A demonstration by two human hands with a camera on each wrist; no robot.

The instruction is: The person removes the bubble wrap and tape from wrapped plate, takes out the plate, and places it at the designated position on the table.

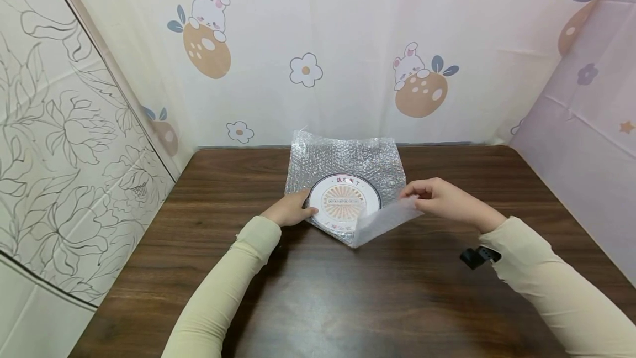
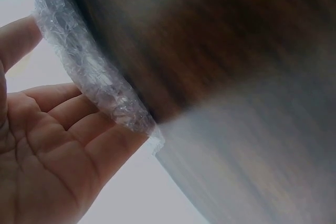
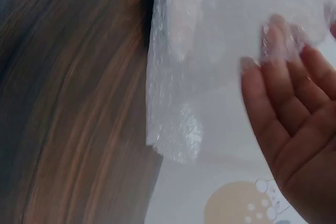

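A round white plate (image 1: 343,222) with a dark rim line and an orange sunburst pattern lies on a sheet of clear bubble wrap (image 1: 343,153). My left hand (image 1: 288,210) grips the plate's left edge, thumb over the rim. In the left wrist view its fingers (image 2: 100,140) reach behind the wrapped edge. With thumb and fingertips, my right hand (image 1: 442,198) pinches a corner of the bubble wrap, lifted over the plate's lower right side. Its fingertips (image 3: 275,45) show through the film in the right wrist view.
A dark wooden table (image 1: 318,291) carries the plate and wrap. Behind it hangs a pale curtain (image 1: 348,26) printed with rabbits and flowers. A panel with line-drawn flowers (image 1: 64,126) stands at left. A black device (image 1: 477,257) sits at the right cuff.
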